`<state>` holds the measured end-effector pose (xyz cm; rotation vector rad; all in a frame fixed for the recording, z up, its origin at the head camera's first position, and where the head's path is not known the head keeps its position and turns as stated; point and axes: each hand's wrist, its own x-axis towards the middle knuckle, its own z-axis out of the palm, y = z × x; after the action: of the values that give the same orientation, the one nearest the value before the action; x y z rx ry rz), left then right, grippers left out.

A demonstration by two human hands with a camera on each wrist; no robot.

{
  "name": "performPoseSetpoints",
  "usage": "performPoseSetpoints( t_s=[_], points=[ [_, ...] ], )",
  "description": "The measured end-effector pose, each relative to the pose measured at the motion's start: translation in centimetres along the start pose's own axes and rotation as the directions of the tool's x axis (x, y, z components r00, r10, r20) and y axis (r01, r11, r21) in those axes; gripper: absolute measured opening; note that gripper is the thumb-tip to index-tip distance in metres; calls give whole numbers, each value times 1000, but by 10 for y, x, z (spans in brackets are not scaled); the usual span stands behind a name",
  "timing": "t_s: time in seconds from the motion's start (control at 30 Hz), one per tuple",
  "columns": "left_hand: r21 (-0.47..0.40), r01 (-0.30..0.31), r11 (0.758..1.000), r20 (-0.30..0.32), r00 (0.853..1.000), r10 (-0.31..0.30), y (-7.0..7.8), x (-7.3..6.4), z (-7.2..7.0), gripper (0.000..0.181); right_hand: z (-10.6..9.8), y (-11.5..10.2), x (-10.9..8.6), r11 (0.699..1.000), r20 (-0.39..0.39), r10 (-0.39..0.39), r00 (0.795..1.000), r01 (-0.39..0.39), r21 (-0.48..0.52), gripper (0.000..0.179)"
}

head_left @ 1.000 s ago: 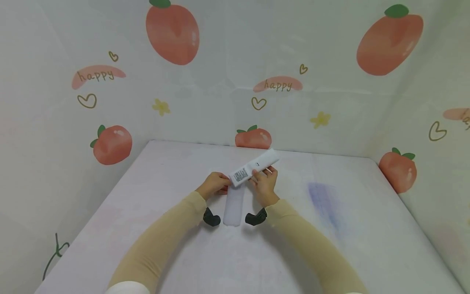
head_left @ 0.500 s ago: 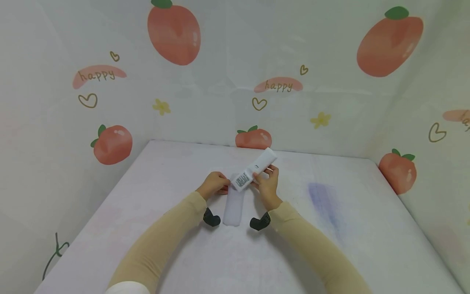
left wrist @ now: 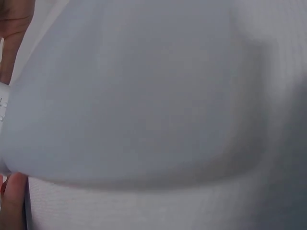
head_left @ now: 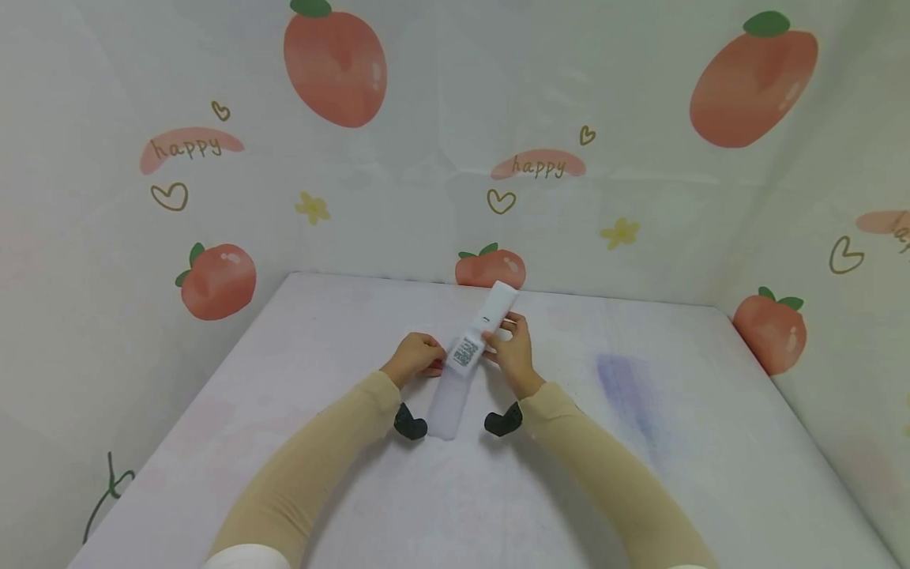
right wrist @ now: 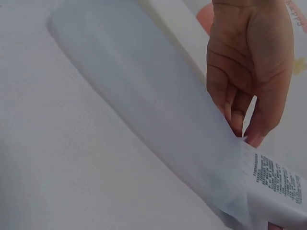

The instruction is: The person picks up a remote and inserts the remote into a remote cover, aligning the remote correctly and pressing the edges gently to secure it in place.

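Observation:
A white remote control [head_left: 499,302] slants away with its labelled back facing up. My right hand [head_left: 514,352] grips it by its right side, thumb on top. Its labelled end [right wrist: 276,184] sits at the mouth of a translucent protective sleeve [head_left: 446,409], whose edge overlaps it in the right wrist view. The sleeve stretches from there toward the near side of the table. My left hand [head_left: 415,355] pinches the sleeve's mouth from the left; in the right wrist view this left hand [right wrist: 249,62] is at upper right. The sleeve [left wrist: 124,96] fills most of the left wrist view.
Black wrist cameras, one on the left wrist [head_left: 410,423] and one on the right wrist [head_left: 503,420], hang near the sleeve on both sides. The white-covered table [head_left: 455,506] meets a printed cloth wall [head_left: 412,190] at the back.
The remote control has turned to a steeper slant and lines up with the sleeve. The sleeve's near end has swung slightly left. My left hand has stayed nearly still.

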<state>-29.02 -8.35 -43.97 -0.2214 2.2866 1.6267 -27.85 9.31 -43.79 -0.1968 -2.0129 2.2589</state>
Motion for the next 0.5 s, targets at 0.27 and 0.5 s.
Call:
performPoseSetpoints(
  t_s=[0.27,0.5],
  points=[
    [-6,-18,1000,-11,1000,18,-2,1,3,7,-1,-2,6,994,81,50,995,-41,-106,54],
    [19,-23,1000,-9,1000,24,-2,2,5,9,0,-9,7,979,143,103,984,-74,-192,56]
  ],
)
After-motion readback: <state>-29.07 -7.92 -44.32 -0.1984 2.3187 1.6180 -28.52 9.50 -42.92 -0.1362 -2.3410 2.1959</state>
